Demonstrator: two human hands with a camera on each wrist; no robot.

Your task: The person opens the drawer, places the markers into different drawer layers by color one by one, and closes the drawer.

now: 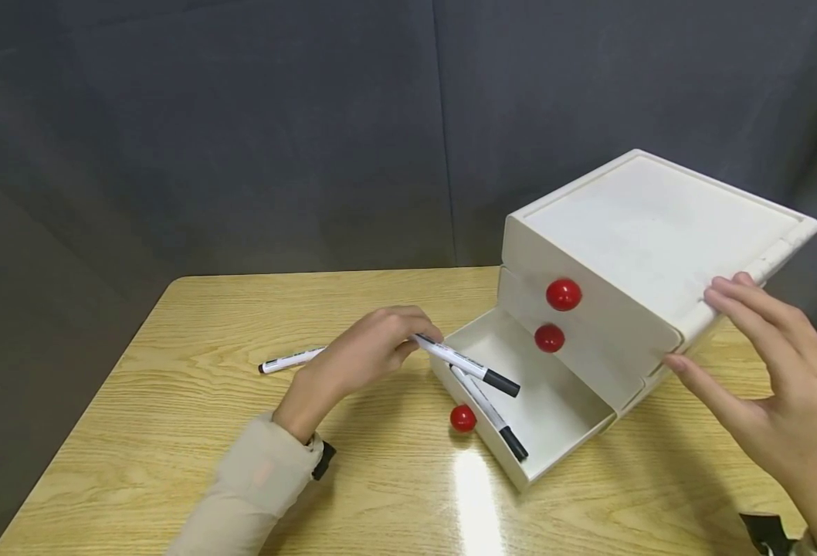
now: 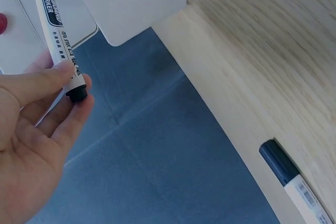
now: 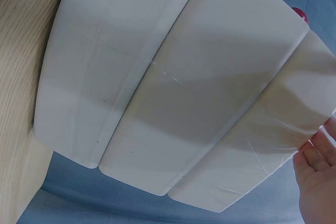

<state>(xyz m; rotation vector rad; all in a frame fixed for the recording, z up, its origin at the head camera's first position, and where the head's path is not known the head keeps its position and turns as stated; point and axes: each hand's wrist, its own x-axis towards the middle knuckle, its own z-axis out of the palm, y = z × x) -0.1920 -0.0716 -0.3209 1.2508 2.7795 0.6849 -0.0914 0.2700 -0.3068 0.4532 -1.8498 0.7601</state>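
My left hand (image 1: 370,349) pinches a white whiteboard marker (image 1: 460,360) near one end, between thumb and fingers. The marker's black cap points down over the pulled-out bottom drawer (image 1: 561,401) of a small white drawer unit (image 1: 659,232). In the left wrist view, printed lettering shows on the held marker (image 2: 54,30). Inside the drawer, along its front wall, lies another black-capped marker (image 1: 481,401). My right hand (image 1: 777,378) touches the unit's top edge with extended fingertips, its thumb near the front corner. In the right wrist view, its fingers (image 3: 315,156) meet the unit's edge.
Partly behind my left forearm, another marker (image 1: 290,361) lies on the wooden table (image 1: 193,401). Red round knobs mark the drawer fronts, one (image 1: 462,418) on the pulled-out drawer. The upper two drawers are closed. A dark cloth (image 1: 311,154) hangs behind the table.
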